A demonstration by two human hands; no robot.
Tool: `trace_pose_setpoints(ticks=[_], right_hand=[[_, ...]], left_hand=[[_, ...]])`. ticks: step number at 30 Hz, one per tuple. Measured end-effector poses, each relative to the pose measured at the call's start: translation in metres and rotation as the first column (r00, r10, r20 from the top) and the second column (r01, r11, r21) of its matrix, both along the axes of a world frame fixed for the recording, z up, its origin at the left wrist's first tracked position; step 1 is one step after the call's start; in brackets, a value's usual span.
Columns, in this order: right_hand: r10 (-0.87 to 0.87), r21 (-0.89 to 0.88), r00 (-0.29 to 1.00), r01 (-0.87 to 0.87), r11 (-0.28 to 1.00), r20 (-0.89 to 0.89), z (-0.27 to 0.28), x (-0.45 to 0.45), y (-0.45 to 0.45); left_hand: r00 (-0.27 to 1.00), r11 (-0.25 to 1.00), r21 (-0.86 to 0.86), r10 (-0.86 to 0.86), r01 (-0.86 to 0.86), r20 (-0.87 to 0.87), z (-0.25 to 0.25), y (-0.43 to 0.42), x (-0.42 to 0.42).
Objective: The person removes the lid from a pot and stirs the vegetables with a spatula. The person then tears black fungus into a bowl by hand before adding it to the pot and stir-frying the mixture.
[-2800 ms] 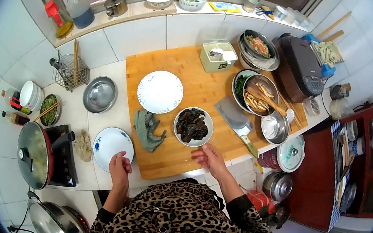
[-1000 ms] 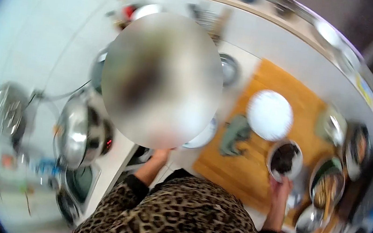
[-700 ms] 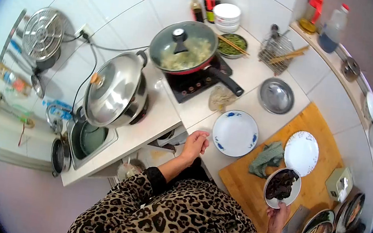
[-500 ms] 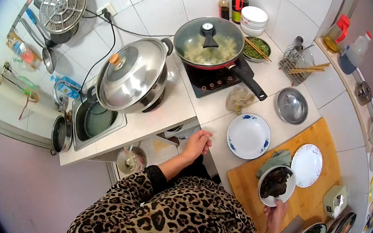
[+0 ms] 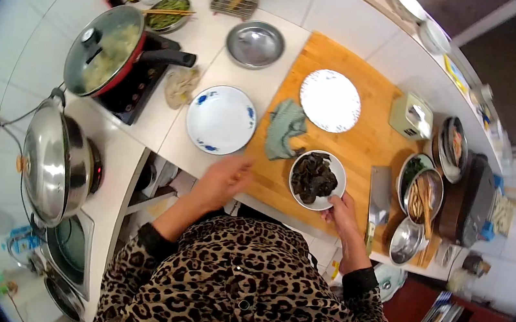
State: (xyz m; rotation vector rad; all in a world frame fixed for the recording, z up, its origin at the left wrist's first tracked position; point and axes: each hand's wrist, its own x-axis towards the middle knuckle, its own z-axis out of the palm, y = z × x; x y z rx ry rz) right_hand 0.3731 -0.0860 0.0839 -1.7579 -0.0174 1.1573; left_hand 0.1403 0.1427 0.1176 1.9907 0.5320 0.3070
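My right hand (image 5: 343, 216) grips the near rim of a white bowl (image 5: 337, 166) that holds dark wood-ear-like pieces (image 5: 313, 177). The bowl is over the front part of the wooden board (image 5: 356, 154). My left hand (image 5: 224, 179), blurred by motion, is just below a white plate with blue flowers (image 5: 221, 119); its fingers look curled, but whether they are closed is unclear. Behind the bowl lie a grey-green cloth (image 5: 285, 129) and a white patterned plate (image 5: 330, 101). A cleaver (image 5: 379, 196) rests to the right of the bowl.
A lidded red pan (image 5: 106, 50) is on a black cooktop at the left, with a large steel pot (image 5: 52, 163) nearer. A steel dish (image 5: 255, 44) stands behind the blue-flowered plate. At the right are a green container (image 5: 411, 116), food bowls (image 5: 424, 193) and a dark cooker (image 5: 469, 198).
The view swung left to the stove and back right. My right hand has taken hold of the bowl, which was standing on the board. My left hand has moved rightward toward the board.
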Motion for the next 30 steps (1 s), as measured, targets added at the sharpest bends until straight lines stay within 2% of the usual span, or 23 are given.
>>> trace_pose_setpoints(ticks=[1, 2, 4, 5, 7, 8, 10, 12, 14, 16, 18, 19, 20, 22, 23, 24, 26, 27, 29, 30], right_hand=[[-0.006, 0.013, 1.0, 0.006, 1.0, 0.014, -0.001, -0.002, -0.002], [-0.01, 0.027, 1.0, 0.009, 1.0, 0.028, -0.001, -0.003, -0.004], [-0.041, 0.018, 0.999, 0.04, 0.999, 0.036, 0.002, -0.006, -0.005], [-0.048, 0.016, 0.998, 0.048, 0.999, 0.036, 0.001, -0.007, -0.006], [-0.066, 0.028, 0.997, 0.065, 0.997, 0.036, -0.002, -0.01, -0.009], [-0.098, 0.029, 0.995, 0.097, 0.995, 0.029, -0.004, -0.012, -0.011], [-0.126, 0.096, 0.992, 0.123, 0.988, 0.023, -0.007, -0.014, -0.012], [-0.15, 0.116, 0.988, 0.146, 0.982, 0.028, -0.013, -0.015, -0.016], [-0.154, 0.151, 0.988, 0.148, 0.977, 0.027, -0.019, -0.015, -0.019], [-0.178, 0.164, 0.984, 0.175, 0.971, 0.005, -0.021, -0.013, -0.02], [-0.125, 0.176, 0.992, 0.119, 0.977, 0.022, -0.021, -0.011, -0.022], [-0.122, 0.193, 0.992, 0.118, 0.974, 0.009, -0.021, -0.01, -0.023], [-0.136, 0.195, 0.991, 0.134, 0.972, 0.0, -0.02, -0.009, -0.023], [-0.085, 0.161, 0.996, 0.084, 0.983, 0.004, -0.017, -0.005, -0.023], [-0.098, 0.165, 0.995, 0.097, 0.982, -0.001, -0.017, -0.005, -0.023], [-0.07, 0.156, 0.997, 0.068, 0.985, 0.011, -0.017, -0.002, -0.024], [-0.048, 0.151, 0.999, 0.044, 0.988, 0.021, -0.015, 0.002, -0.024], [-0.031, 0.124, 0.999, 0.026, 0.992, 0.039, -0.011, 0.006, -0.023], [-0.011, 0.1, 0.998, 0.005, 0.995, 0.056, -0.01, 0.01, -0.022], [0.0, 0.121, 0.998, -0.007, 0.993, 0.06, -0.01, 0.014, -0.022]], left_hand=[[0.984, 0.971, 0.179, -0.171, 0.16, 0.047, 0.0, -0.007, 0.026], [0.938, 0.886, 0.357, -0.34, 0.296, 0.067, 0.001, -0.015, 0.052], [0.867, 0.806, 0.348, -0.496, 0.479, -0.045, 0.01, -0.034, 0.095], [0.852, 0.791, 0.348, -0.521, 0.503, -0.047, 0.009, -0.041, 0.11], [0.81, 0.641, 0.511, -0.541, 0.572, -0.227, 0.001, -0.05, 0.132], [0.79, 0.622, 0.508, -0.567, 0.596, -0.233, -0.004, -0.054, 0.137], [0.747, 0.507, 0.564, -0.557, 0.651, -0.363, -0.016, -0.061, 0.147], [0.738, 0.499, 0.567, -0.585, 0.655, -0.337, -0.036, -0.066, 0.153], [0.765, 0.463, 0.661, -0.582, 0.59, -0.276, -0.044, -0.068, 0.159], [0.746, 0.475, 0.628, -0.606, 0.617, -0.275, -0.04, -0.068, 0.165], [0.687, 0.454, 0.556, -0.644, 0.696, -0.335, -0.039, -0.064, 0.17], [0.685, 0.51, 0.483, -0.656, 0.712, -0.317, -0.038, -0.061, 0.173], [0.673, 0.498, 0.479, -0.665, 0.723, -0.324, -0.039, -0.058, 0.176], [0.728, 0.65, 0.37, -0.674, 0.664, -0.121, -0.035, -0.052, 0.184], [0.747, 0.714, 0.255, -0.663, 0.652, -0.054, -0.033, -0.05, 0.183], [0.74, 0.706, 0.257, -0.671, 0.66, -0.058, -0.034, -0.05, 0.185], [0.797, 0.793, 0.13, -0.603, 0.595, 0.03, -0.035, -0.048, 0.187], [0.795, 0.79, 0.133, -0.606, 0.598, 0.028, -0.033, -0.048, 0.188], [0.891, 0.866, -0.271, -0.45, 0.419, -0.06, -0.03, -0.047, 0.188], [0.892, 0.869, -0.265, -0.448, 0.418, -0.06, -0.026, -0.045, 0.189]])
